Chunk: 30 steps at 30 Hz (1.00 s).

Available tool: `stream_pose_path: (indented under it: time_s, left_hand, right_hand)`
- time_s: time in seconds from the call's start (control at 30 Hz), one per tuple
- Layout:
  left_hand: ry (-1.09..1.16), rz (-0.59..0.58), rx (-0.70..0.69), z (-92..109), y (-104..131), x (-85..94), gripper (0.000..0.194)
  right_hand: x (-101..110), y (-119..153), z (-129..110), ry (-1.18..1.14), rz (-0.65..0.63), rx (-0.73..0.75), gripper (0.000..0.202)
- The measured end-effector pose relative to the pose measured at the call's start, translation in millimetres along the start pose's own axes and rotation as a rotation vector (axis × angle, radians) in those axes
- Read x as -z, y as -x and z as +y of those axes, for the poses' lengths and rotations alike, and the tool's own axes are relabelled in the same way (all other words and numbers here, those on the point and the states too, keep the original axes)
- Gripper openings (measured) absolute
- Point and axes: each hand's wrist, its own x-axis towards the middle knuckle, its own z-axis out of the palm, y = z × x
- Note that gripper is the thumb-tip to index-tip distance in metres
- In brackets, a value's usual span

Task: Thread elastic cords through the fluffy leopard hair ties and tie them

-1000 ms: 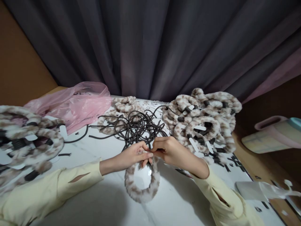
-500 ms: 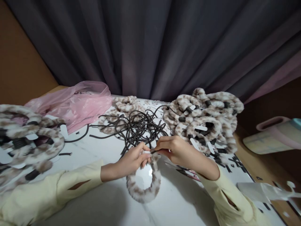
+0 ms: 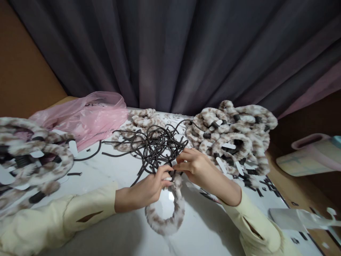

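Ring (image 3: 167, 227), over the desk (image 3: 112, 234), is pinched at its top by the left hand (image 3: 149, 187); whether anything is pinched by the right hand (image 3: 197, 167) cannot be told. The top is best kept steady.

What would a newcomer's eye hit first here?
Probably the tangle of dark cords in the middle of the table, with the left hand and right hand close together just in front of it, at the top of a furry ring. Next, the big heap of similar rings at right and the pink bag at back left.
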Motion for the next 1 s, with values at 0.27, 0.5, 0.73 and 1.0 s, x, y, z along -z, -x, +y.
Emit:
stream_pose_path:
  time_s: [0.27,0.5,0.73,1.0]
  left_hand:
    - [-0.139,-0.001,-0.157,-2.5,6.0,1.4,0.039]
    - [-0.083,-0.014,-0.107,1.1,4.4,2.4,0.038]
    - [0.133,0.085,0.152,3.9,-4.9,6.7,0.013]
    - [0.683,0.247,0.367,5.5,-21.0,9.9,0.028]
  right_hand:
    - [-9.8,-2.6,3.9,-0.118,-0.061,-0.012,0.034]
    - [-22.5,-6.2,8.2,-0.351,-0.067,0.015,0.029]
    - [-23.0,-7.4,5.3,-0.262,-0.024,-0.167,0.027]
    - [1.6,-4.2,-28.8,-0.361,-0.177,-0.566,0.023]
